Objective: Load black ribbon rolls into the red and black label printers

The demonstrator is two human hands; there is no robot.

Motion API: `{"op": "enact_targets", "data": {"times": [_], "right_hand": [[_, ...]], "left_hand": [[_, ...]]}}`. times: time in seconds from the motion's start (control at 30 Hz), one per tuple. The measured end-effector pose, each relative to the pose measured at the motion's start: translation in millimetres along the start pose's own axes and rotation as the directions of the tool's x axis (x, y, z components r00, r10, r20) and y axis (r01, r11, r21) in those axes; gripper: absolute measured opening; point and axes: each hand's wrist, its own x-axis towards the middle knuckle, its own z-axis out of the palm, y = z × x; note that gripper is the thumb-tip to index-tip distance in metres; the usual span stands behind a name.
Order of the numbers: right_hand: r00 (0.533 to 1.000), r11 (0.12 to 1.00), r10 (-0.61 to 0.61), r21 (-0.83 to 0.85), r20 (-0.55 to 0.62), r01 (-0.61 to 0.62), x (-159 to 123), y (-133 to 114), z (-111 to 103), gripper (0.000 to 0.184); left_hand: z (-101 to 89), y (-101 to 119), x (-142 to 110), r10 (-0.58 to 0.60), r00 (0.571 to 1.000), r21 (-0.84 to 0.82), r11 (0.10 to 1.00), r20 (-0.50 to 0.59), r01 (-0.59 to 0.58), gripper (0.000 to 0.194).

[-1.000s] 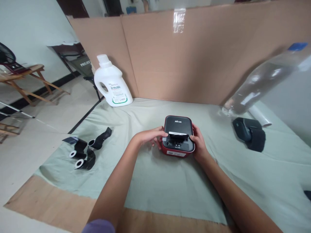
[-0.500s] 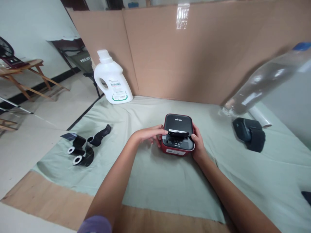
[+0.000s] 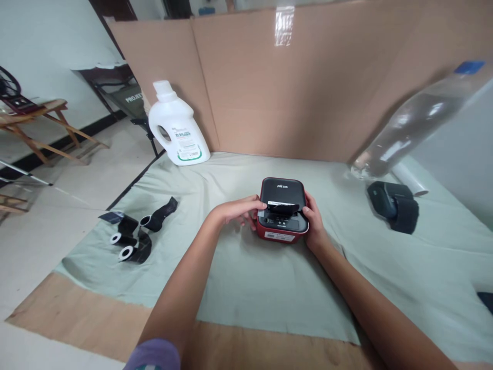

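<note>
A red label printer (image 3: 283, 189) with a black top rests on the green cloth in front of me. A strip of black paper (image 3: 284, 209) sticks up from the slot across its top. My left hand (image 3: 242, 209) grips the printer's left side, thumb on the upper edge by the strip and the other fingers partly curled below. On the opposite side, my right hand (image 3: 316, 223) wraps around the printer, its thumb on the top edge. The fingertips under and behind the casing are hidden.
Several black paper rolls (image 3: 127, 253) lie at the left. Behind stand a white detergent jug (image 3: 179, 128) and a cardboard panel (image 3: 277, 97). At right, a large clear bottle (image 3: 412, 123) leans over a dark device (image 3: 385, 200) with a black strip.
The camera view shifts slightly. Both hands stay on the printer, with the thumbs almost unmoved, and the paper strip looks much the same.
</note>
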Motion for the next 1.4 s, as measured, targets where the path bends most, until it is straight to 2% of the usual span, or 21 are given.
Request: {"op": "enact_targets", "data": {"times": [0.3, 0.57, 0.9, 1.07, 1.2, 1.3, 1.33, 1.4], "right_hand": [[0.987, 0.991, 0.137, 0.017, -0.079, -0.136, 4, -21, 12, 0.055], [0.997, 0.997, 0.073, -0.023, -0.040, -0.074, 4, -10, 6, 0.056], [1.000, 1.000, -0.021, -0.017, 0.018, 0.022, -4, -5, 3, 0.052], [1.000, 1.000, -0.018, -0.012, 0.007, 0.019, -3, -4, 3, 0.054], [1.000, 1.000, 0.010, -0.015, 0.007, -0.009, -3, -9, 4, 0.053], [0.998, 0.998, 0.055, -0.030, 0.028, -0.054, -11, -16, -2, 0.051], [0.996, 0.997, 0.067, -0.047, 0.054, -0.065, -17, -18, -6, 0.052], [0.986, 0.992, 0.087, -0.107, 0.142, -0.072, -30, -22, -16, 0.060]], "left_hand": [[3.4, 1, -1, -0.003, 1.000, -0.046, 0.999, -0.011, 0.002, 0.058], [7.9, -6, 0, 0.045, 0.996, -0.036, 0.998, -0.075, -0.048, 0.060], [3.8, -12, -1, 0.024, 0.999, -0.050, 0.998, -0.044, -0.026, 0.071], [2.6, -7, -6, 0.011, 1.000, 0.023, 1.000, -0.009, -0.011, 0.066], [-5.3, -1, -17, 0.014, 1.000, 0.076, 0.997, -0.013, -0.013, 0.060], [-6.4, 0, -24, 0.118, 0.988, 0.056, 0.992, -0.096, -0.113, 0.058], [-3.0, -1, -25, 0.181, 0.972, 0.042, 0.983, -0.147, -0.177, 0.057], [11.3, -8, -21, 0.321, 0.913, 0.007, 0.944, -0.251, -0.329, 0.060]]}}
